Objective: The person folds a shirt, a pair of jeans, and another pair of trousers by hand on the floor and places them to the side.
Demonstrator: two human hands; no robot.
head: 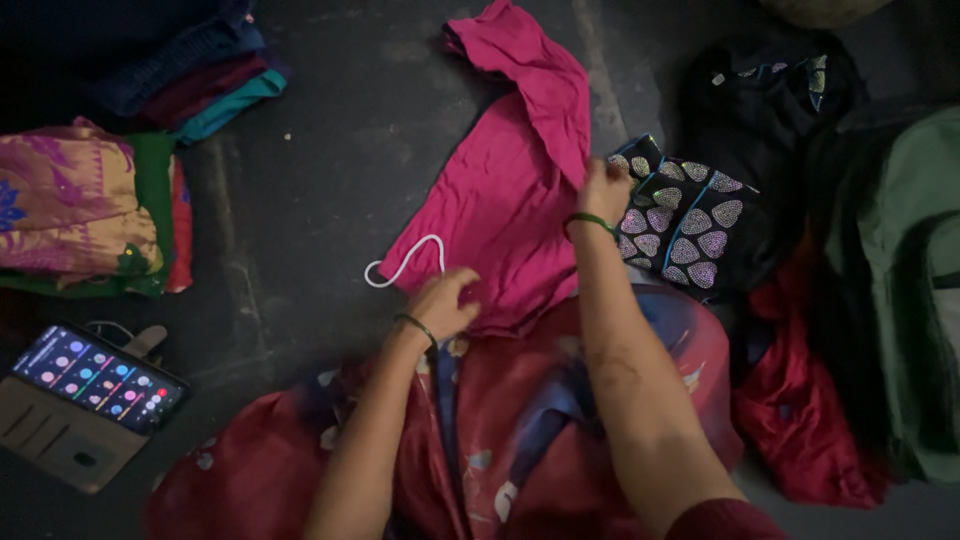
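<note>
Your left grip and your right grip are both bare, with no gloves or rings that can be made out. Just behind each grip, at the wrist, you wear a thin green bangle. Your forearms are uncovered from there back. Far behind the right grip, at the upper arm, the edge of a dark red sleeve shows.

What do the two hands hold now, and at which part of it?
Both hold the magenta garment spread on the floor: the left hand at its lower edge near the white drawstring, the right hand at its right edge.
</note>
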